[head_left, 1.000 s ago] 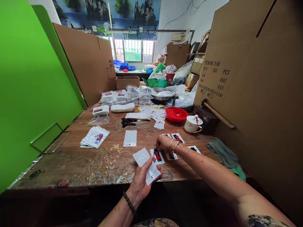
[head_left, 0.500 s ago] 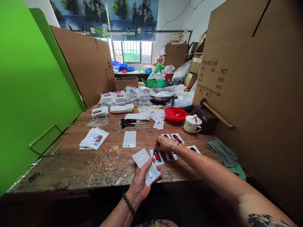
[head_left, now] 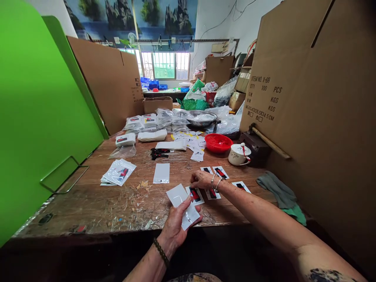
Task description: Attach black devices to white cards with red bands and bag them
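Note:
My left hand (head_left: pixel 176 223) grips a flat white plastic packaging bag (head_left: pixel 178 196) near the table's front edge, thumb on top and fingers beneath. Just beyond it, my right hand (head_left: pixel 201 180) hovers with curled fingers pinched together; whatever lies between the fingertips is hidden. Under and beside that hand are white cards with red-and-black items: one card (head_left: pixel 195 195) is partly behind my left thumb, another card (head_left: pixel 220 172) lies past my wrist. A single white bag (head_left: pixel 161 173) rests flat to the left. Farther left is a loose stack of filled bags (head_left: pixel 119 172).
Behind are black-and-red pieces (head_left: pixel 160 153), a red basket (head_left: pixel 219 143), a lidded mug (head_left: pixel 239 154) and bundled clear packs (head_left: pixel 152 119). A grey cloth (head_left: pixel 276 190) lies at right. Cardboard walls (head_left: pixel 311 117) and a green panel (head_left: pixel 49 117) flank the table.
My right hand has shifted slightly left over the cards. My left hand keeps hold of the white bag, almost unmoved. The view has tilted a little.

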